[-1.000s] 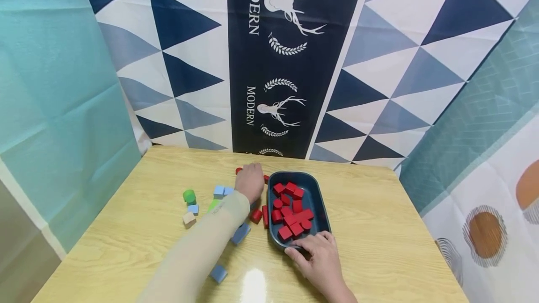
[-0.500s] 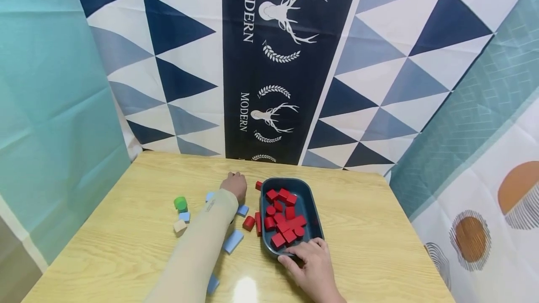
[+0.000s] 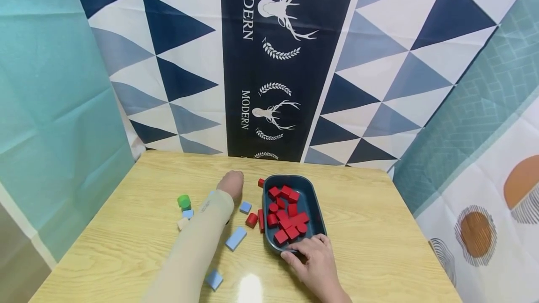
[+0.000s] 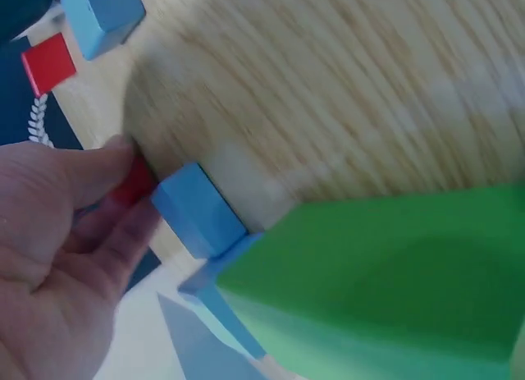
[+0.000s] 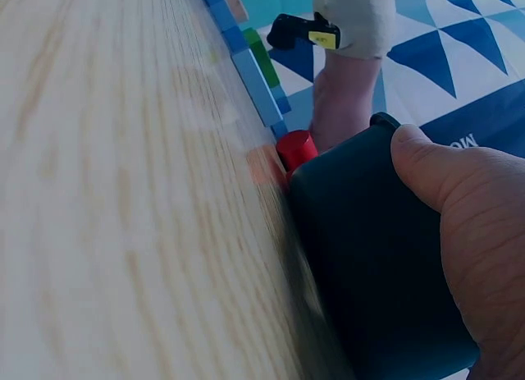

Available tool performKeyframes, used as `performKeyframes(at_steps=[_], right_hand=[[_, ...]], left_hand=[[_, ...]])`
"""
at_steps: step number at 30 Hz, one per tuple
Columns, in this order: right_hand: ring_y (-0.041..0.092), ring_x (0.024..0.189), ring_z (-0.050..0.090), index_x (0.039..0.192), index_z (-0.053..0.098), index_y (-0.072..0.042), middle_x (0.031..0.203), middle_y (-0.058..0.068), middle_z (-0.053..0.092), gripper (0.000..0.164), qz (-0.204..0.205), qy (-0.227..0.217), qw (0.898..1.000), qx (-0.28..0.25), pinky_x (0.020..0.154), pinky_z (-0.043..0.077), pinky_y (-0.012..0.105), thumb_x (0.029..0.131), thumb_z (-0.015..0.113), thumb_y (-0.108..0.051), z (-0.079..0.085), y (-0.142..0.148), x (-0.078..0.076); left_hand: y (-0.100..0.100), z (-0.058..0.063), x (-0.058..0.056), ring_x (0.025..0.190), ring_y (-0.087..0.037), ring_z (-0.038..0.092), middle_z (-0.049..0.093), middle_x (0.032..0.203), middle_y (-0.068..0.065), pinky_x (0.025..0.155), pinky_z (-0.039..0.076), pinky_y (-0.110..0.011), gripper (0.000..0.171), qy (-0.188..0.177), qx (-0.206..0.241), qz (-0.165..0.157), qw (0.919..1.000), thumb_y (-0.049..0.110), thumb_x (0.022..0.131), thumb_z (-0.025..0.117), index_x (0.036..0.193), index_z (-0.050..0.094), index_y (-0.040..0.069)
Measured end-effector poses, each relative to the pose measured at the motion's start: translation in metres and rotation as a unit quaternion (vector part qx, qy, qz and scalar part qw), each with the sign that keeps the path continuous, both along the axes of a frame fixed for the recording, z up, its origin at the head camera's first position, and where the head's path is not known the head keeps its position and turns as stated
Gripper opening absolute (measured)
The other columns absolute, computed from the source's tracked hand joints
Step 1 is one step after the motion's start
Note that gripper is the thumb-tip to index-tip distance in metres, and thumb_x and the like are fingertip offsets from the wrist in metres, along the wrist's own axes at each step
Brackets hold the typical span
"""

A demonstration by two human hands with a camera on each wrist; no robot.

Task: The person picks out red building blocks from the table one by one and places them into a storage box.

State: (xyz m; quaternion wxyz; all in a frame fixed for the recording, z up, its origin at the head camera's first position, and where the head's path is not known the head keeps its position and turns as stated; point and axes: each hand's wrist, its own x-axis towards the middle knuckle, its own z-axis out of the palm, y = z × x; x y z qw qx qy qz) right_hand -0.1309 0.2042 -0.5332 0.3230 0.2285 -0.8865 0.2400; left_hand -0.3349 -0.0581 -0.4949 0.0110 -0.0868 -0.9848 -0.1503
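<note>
My left hand [image 3: 231,183] reaches to the far part of the table. In the left wrist view, its thumb and fingers pinch a small red block [image 4: 136,183], partly hidden by the fingers. A blue block [image 4: 199,209] sits right beside those fingertips, with a large green block [image 4: 385,273] nearer the camera. My right hand [image 3: 313,258] grips the near rim of a dark blue tray [image 3: 317,209], thumb outside and fingers over the edge. Several red blocks [image 3: 286,223] lie inside the tray, mostly toward its left and near side.
Left of the tray lie a red cylinder [image 3: 251,220], a long red block [image 3: 261,221] and a small red block [image 3: 261,183]. Blue blocks [image 3: 236,238] are scattered nearby. A green block [image 3: 184,201] and a beige block [image 3: 183,223] stand farther left. A patterned cloth [image 3: 269,60] hangs behind the table.
My left hand has moved left, away from the tray's far left side, to the red block at the back. The right hand has kept its grip on the tray rim. The view shifted slightly.
</note>
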Motion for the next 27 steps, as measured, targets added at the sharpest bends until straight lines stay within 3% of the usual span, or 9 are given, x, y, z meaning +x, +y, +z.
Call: performKeyframes(at_steps=[2, 5, 7, 9, 12, 15, 18, 21, 27], right_hand=[[-0.005, 0.074, 0.053, 0.084, 0.079, -0.029, 0.078, -0.022, 0.070, 0.018, 0.002, 0.003, 1.000, 0.003, 0.088, 0.041, 0.037, 0.079, 0.093, -0.039, 0.000, 0.001, -0.001], [-0.004, 0.074, 0.053, 0.084, 0.079, -0.029, 0.078, -0.021, 0.071, 0.018, 0.007, 0.007, 1.000, 0.004, 0.089, 0.041, 0.037, 0.079, 0.093, -0.039, 0.001, 0.002, -0.002], [-0.004, 0.074, 0.054, 0.084, 0.079, -0.029, 0.078, -0.021, 0.071, 0.018, 0.008, 0.007, 1.000, 0.002, 0.089, 0.040, 0.037, 0.078, 0.093, -0.038, 0.002, 0.003, -0.003], [-0.004, 0.074, 0.053, 0.084, 0.079, -0.029, 0.078, -0.021, 0.070, 0.018, 0.008, 0.008, 1.000, 0.002, 0.089, 0.040, 0.037, 0.078, 0.093, -0.037, 0.002, 0.004, -0.003], [-0.004, 0.074, 0.053, 0.084, 0.079, -0.029, 0.077, -0.021, 0.070, 0.018, 0.008, 0.008, 1.000, 0.002, 0.089, 0.040, 0.036, 0.078, 0.093, -0.037, 0.002, 0.004, -0.003], [-0.004, 0.074, 0.053, 0.084, 0.078, -0.029, 0.078, -0.022, 0.070, 0.018, 0.007, 0.006, 1.000, 0.005, 0.089, 0.039, 0.036, 0.079, 0.093, -0.038, 0.000, 0.003, -0.003], [-0.004, 0.075, 0.054, 0.084, 0.078, -0.029, 0.078, -0.022, 0.070, 0.018, 0.005, 0.002, 1.000, 0.005, 0.090, 0.039, 0.036, 0.079, 0.093, -0.038, -0.002, 0.002, -0.002], [-0.004, 0.075, 0.055, 0.083, 0.078, -0.029, 0.079, -0.021, 0.071, 0.017, 0.003, 0.000, 1.000, 0.002, 0.090, 0.040, 0.036, 0.079, 0.093, -0.038, -0.003, 0.001, -0.002], [-0.003, 0.075, 0.056, 0.084, 0.079, -0.028, 0.079, -0.020, 0.072, 0.018, 0.003, 0.003, 1.000, 0.004, 0.090, 0.040, 0.036, 0.079, 0.093, -0.037, -0.004, 0.001, -0.002]], left_hand=[[0.004, 0.008, 0.003, 0.105, -0.032, 0.074, 0.074, 0.110, -0.017, 0.096, 0.062, -0.045, 0.019, 0.006, 0.059, -0.010, 0.9982, -0.002, 0.104, 0.059, 0.122, 0.066, -0.001], [0.018, 0.025, 0.009, 0.110, -0.028, 0.072, 0.073, 0.116, -0.013, 0.102, 0.059, -0.044, 0.031, 0.015, 0.158, -0.038, 0.9865, 0.008, 0.102, 0.070, 0.132, 0.063, 0.003], [0.029, 0.036, 0.015, 0.113, -0.027, 0.070, 0.072, 0.121, -0.012, 0.104, 0.058, -0.044, 0.039, 0.008, 0.182, -0.071, 0.9807, 0.013, 0.101, 0.074, 0.137, 0.061, 0.006], [0.041, 0.044, 0.021, 0.112, -0.025, 0.069, 0.072, 0.122, -0.011, 0.104, 0.059, -0.042, 0.041, 0.008, 0.148, -0.112, 0.9826, 0.017, 0.100, 0.076, 0.137, 0.060, 0.008], [0.057, 0.048, 0.031, 0.109, -0.023, 0.067, 0.073, 0.117, -0.008, 0.100, 0.060, -0.038, 0.039, 0.002, 0.048, -0.153, 0.9871, 0.022, 0.099, 0.078, 0.133, 0.062, 0.011], [0.069, 0.044, 0.036, 0.104, -0.022, 0.066, 0.076, 0.108, -0.004, 0.097, 0.059, -0.036, 0.034, 0.018, -0.067, -0.164, 0.9840, 0.030, 0.097, 0.081, 0.123, 0.067, 0.014], [0.076, 0.036, 0.037, 0.100, -0.022, 0.066, 0.078, 0.101, -0.001, 0.093, 0.057, -0.038, 0.027, 0.050, -0.145, -0.160, 0.9751, 0.034, 0.096, 0.081, 0.113, 0.071, 0.016], [0.080, 0.028, 0.036, 0.097, -0.024, 0.067, 0.080, 0.099, -0.002, 0.089, 0.058, -0.039, 0.024, 0.080, -0.175, -0.148, 0.9700, 0.035, 0.094, 0.081, 0.107, 0.074, 0.016], [0.081, 0.020, 0.035, 0.094, -0.023, 0.063, 0.081, 0.100, -0.002, 0.090, 0.058, -0.038, 0.031, 0.072, -0.159, -0.123, 0.9769, 0.041, 0.095, 0.081, 0.111, 0.075, 0.016]])
